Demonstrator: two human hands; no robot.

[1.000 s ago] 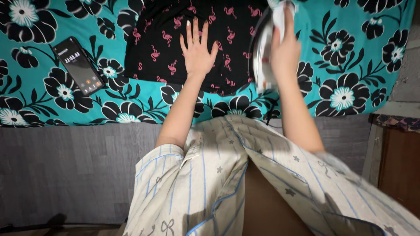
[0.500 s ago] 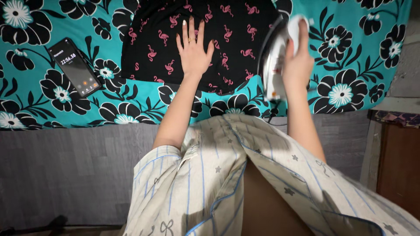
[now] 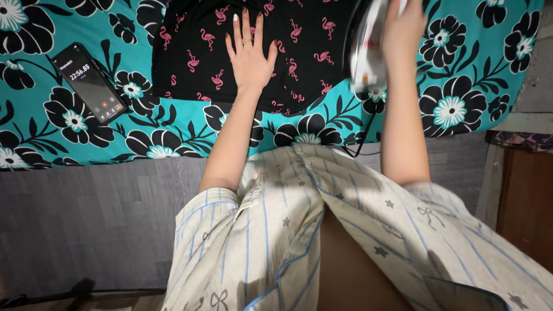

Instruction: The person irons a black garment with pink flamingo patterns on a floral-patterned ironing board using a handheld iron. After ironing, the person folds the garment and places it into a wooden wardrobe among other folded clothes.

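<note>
The right hand [image 3: 403, 26] is closed around the handle of a white clothes iron [image 3: 364, 49], which it holds lifted and tipped so that the dark soleplate faces left, toward the garment; the upper part of the iron and the fingertips run out of the frame at the top. A dark cord [image 3: 362, 141] hangs from the iron's lower end and trails down toward the person's body. Just left of the iron lies a black garment with pink flamingo print [image 3: 299, 52], spread flat. The left hand [image 3: 249, 55] rests palm down on this garment, fingers extended and slightly spread, grasping nothing; a ring shows on one finger. The iron is near the garment's right edge, and whether it touches the cloth cannot be told. Beneath both lies a teal sheet with black and white flowers [image 3: 461, 109], covering the work surface. Well to the left of the flat hand, a black phone [image 3: 87, 83] with a lit screen lies on the sheet. Nearest the camera are the person's pale striped sleeves [image 3: 259, 242] and a grey floor [image 3: 86, 224].
</note>
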